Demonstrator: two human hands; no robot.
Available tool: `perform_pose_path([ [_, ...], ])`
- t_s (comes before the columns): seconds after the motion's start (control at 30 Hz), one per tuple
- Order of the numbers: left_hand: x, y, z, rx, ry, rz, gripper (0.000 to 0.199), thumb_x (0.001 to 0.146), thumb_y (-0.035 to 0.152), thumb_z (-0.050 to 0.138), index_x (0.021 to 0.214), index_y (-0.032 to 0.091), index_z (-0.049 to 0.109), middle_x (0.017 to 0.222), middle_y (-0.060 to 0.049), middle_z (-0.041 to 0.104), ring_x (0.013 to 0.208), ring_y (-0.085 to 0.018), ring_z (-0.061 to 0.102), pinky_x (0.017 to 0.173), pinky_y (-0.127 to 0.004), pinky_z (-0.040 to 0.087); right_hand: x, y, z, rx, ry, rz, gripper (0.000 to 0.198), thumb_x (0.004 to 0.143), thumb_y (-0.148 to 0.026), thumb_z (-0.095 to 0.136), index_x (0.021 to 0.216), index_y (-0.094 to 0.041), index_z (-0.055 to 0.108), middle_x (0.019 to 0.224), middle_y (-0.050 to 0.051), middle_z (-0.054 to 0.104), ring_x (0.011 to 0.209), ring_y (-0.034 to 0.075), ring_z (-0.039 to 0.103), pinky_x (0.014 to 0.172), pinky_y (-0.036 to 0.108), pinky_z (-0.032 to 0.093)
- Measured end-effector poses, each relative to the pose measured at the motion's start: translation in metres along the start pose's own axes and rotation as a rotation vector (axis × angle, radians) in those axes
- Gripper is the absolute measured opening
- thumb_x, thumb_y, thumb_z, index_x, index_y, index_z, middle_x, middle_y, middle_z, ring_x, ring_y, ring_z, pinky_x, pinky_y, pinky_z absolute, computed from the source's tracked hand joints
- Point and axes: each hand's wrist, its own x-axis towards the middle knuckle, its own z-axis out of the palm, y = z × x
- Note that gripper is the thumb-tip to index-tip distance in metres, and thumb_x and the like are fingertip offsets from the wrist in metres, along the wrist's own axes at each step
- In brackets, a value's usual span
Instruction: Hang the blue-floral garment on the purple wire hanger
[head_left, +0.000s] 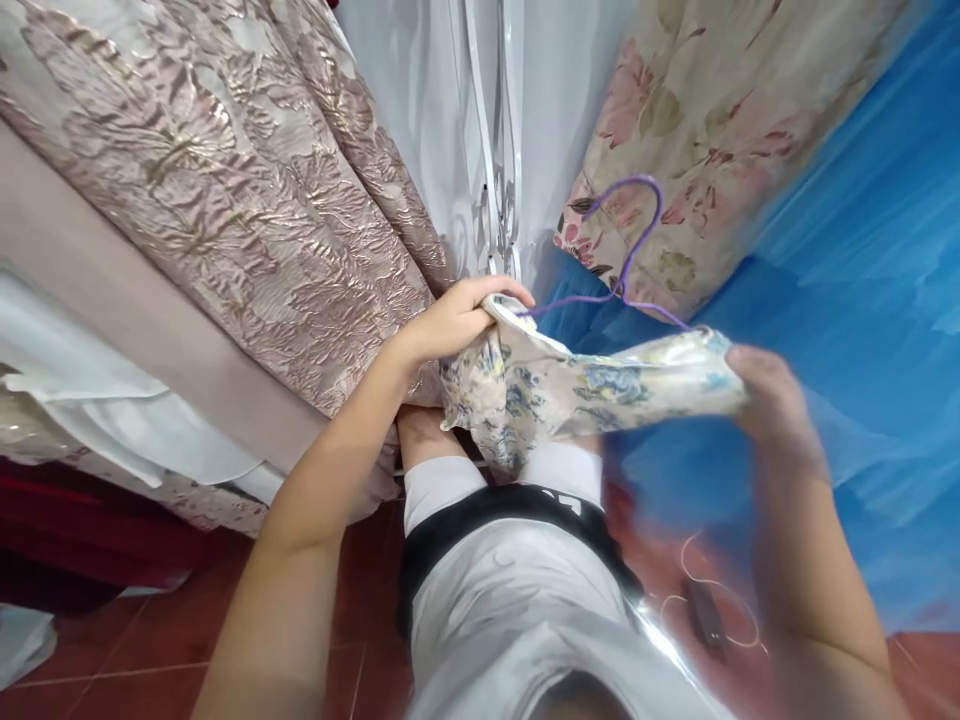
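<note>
Red tiled floor (150, 660), dark box (703, 615), pale cord (682, 556)

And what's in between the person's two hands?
In the head view, a floral garment stretches between the left hand and right hand, with a purple hanger at its upper edge.

The left hand (461, 318) is pinching between thumb (477, 321) and fingers (504, 288). The right hand (776, 398), blurred, is gripping well apart from it.

Probably a dress or fabric shop: hanging pink brocade (225, 190), floral cloth (705, 150), blue fabric (862, 370).
</note>
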Motion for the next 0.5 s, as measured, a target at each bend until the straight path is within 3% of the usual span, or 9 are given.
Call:
perform_pose_path([
  [0.1, -0.025, -0.016, -0.005, 0.040, -0.117, -0.057, 0.042, 0.077, 0.007, 0.043, 0.111, 0.018, 0.066, 0.105, -0.003, 0.072, 0.094, -0.019, 0.066, 0.085, -0.030, 0.052, -0.026, 0.007, -0.003, 0.229, 0.152, 0.139, 0.045, 0.051, -0.066, 0.086, 0.056, -0.027, 0.064, 0.053, 0.006, 0.057, 0.044, 0.023, 0.049, 0.046, 0.036, 0.037],
  [0.2, -0.038, -0.037, -0.016, 0.139, -0.144, -0.089, 0.031, 0.081, 0.013, 0.045, 0.100, 0.017, 0.069, 0.092, -0.002, 0.071, 0.085, -0.020, 0.065, 0.079, -0.029, 0.050, -0.032, 0.006, -0.003, 0.313, 0.112, 0.219, 0.046, 0.040, -0.064, 0.092, 0.052, -0.027, 0.069, 0.049, 0.007, 0.059, 0.040, 0.023, 0.049, 0.043, 0.037, 0.037],
  [0.37, -0.024, -0.037, -0.010, 0.306, 0.092, -0.025, 0.024, 0.086, 0.013, 0.046, 0.088, 0.017, 0.069, 0.098, -0.007, 0.069, 0.093, -0.022, 0.065, 0.085, -0.031, 0.048, -0.023, -0.015, 0.019, 0.340, -0.054, 0.216, 0.048, 0.040, -0.061, 0.095, 0.049, -0.022, 0.069, 0.049, 0.007, 0.062, 0.040, 0.021, 0.052, 0.043, 0.035, 0.043],
  [0.5, -0.019, -0.012, 0.014, 0.226, 0.271, -0.092, 0.022, 0.096, 0.018, 0.045, 0.106, 0.019, 0.065, 0.094, -0.004, 0.070, 0.087, -0.020, 0.065, 0.082, -0.031, 0.048, -0.016, -0.032, 0.049, 0.403, -0.011, 0.160, 0.047, 0.049, -0.059, 0.094, 0.058, -0.020, 0.069, 0.052, 0.004, 0.063, 0.041, 0.017, 0.052, 0.039, 0.028, 0.038],
])
